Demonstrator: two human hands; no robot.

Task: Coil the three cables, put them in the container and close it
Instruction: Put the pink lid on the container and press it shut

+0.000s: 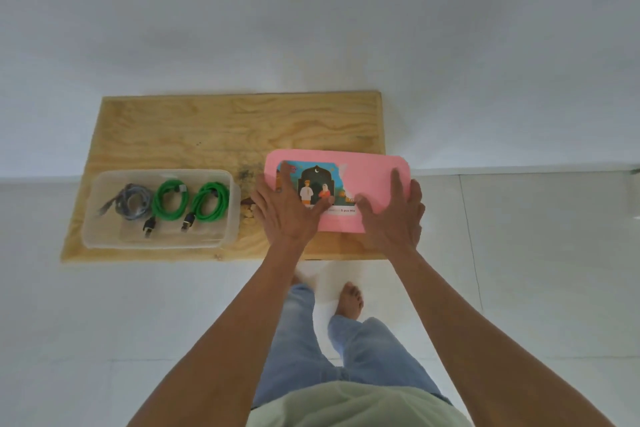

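A clear plastic container sits open on the left part of a wooden board, holding 3 coiled cables in a row: a grey cable at the left, a green cable in the middle and a second green cable at the right, both green ones with black plugs pointing toward the near wall. The pink lid, rectangular with rounded corners and a colourful printed label, lies to the right of the container, apart from it, its right end past the board's edge.

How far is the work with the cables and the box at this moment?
Done: the grey coiled cable and the two green coiled cables lie inside the clear plastic container. In hand: the left hand and right hand both rest on the pink rectangular lid, which is beside the container on the wooden board. Left: putting the lid on the open container.
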